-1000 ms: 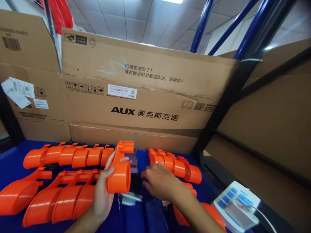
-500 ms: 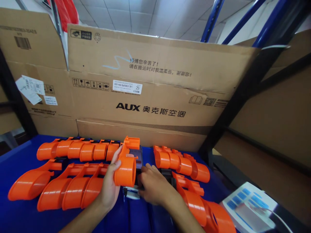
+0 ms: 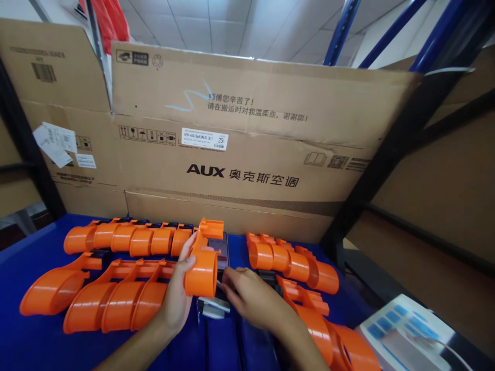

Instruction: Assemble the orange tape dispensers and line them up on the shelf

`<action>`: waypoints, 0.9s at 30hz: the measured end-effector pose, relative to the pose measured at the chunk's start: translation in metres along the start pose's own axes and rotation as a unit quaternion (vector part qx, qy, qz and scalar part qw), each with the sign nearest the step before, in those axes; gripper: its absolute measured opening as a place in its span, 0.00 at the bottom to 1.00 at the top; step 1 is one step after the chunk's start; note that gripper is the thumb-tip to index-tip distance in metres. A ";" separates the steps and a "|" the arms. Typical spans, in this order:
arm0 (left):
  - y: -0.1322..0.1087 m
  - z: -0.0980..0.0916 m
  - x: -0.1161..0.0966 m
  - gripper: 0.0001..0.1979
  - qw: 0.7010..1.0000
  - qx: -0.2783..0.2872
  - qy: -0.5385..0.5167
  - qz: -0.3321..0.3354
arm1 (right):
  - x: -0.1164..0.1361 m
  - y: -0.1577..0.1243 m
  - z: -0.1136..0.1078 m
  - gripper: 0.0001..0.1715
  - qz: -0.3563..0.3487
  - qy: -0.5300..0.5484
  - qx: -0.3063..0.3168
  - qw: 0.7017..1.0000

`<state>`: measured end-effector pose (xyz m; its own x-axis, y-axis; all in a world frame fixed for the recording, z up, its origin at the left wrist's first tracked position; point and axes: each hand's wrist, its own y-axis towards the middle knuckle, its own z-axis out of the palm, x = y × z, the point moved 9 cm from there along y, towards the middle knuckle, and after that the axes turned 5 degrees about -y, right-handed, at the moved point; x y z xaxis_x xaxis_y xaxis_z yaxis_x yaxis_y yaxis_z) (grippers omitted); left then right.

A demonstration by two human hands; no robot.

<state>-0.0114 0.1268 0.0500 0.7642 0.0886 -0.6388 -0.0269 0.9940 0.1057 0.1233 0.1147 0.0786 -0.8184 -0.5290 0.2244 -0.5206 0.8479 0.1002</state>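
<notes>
My left hand (image 3: 178,288) is closed around an orange plastic part (image 3: 201,273), a short round tube with an arm rising to a small block at the top. The tube's opening faces right. My right hand (image 3: 247,296) is just right of that tube, fingers bent and pinched together. A thin pale sliver shows at its fingertips, too small to name. Behind the held part stands a phone-like dark screen (image 3: 223,250), partly hidden. Below both hands lie small white-and-dark pieces (image 3: 214,307) on the blue surface.
Rows of similar orange parts (image 3: 122,238) stand at the back left, front left (image 3: 124,306), back right (image 3: 297,265) and front right (image 3: 315,330). A white device with blue keys (image 3: 402,330) sits at the right. A cardboard sheet (image 3: 240,149) walls off the back.
My right hand has drawn slightly right, away from the held tube, and a thin pale sliver now shows at its fingertips. My left hand keeps its hold. The view has shifted slightly.
</notes>
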 end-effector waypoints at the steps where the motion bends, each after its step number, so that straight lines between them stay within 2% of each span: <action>1: 0.000 0.000 0.000 0.32 1.000 0.000 0.001 -0.001 | 0.000 -0.001 -0.002 0.10 0.002 0.010 -0.003 1.000; 6: -0.001 0.002 0.002 0.32 1.000 0.004 -0.008 -0.011 | 0.003 -0.003 -0.007 0.08 -0.004 0.062 -0.012 0.998; 11: -0.004 0.001 0.001 0.30 1.000 -0.007 -0.013 -0.016 | 0.000 -0.001 -0.003 0.08 -0.005 0.113 -0.028 0.993; 14: -0.005 0.005 0.000 0.29 1.000 0.003 -0.018 -0.016 | -0.006 -0.001 -0.003 0.07 0.005 0.146 -0.055 0.988; 17: -0.006 0.006 0.000 0.29 1.000 0.003 -0.023 -0.018 | -0.014 -0.001 -0.010 0.04 0.024 0.186 -0.108 0.976; 19: -0.007 0.006 0.001 0.30 0.999 0.001 -0.025 -0.022 | -0.022 -0.001 -0.019 0.04 0.048 0.216 -0.162 0.962; 23: -0.010 0.002 0.009 0.34 0.999 0.001 -0.007 -0.052 | -0.040 -0.004 -0.037 0.16 0.092 0.294 -0.285 0.907; 27: -0.016 -0.003 0.014 0.35 0.998 -0.002 0.019 -0.063 | -0.050 -0.009 -0.044 0.20 0.107 0.361 -0.350 0.858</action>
<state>-0.0021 0.1126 0.0368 0.7369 -0.0342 -0.6751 0.0646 0.9977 0.0200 0.1797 0.1352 0.1091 -0.3811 -0.4136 0.8268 0.1021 0.8700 0.4823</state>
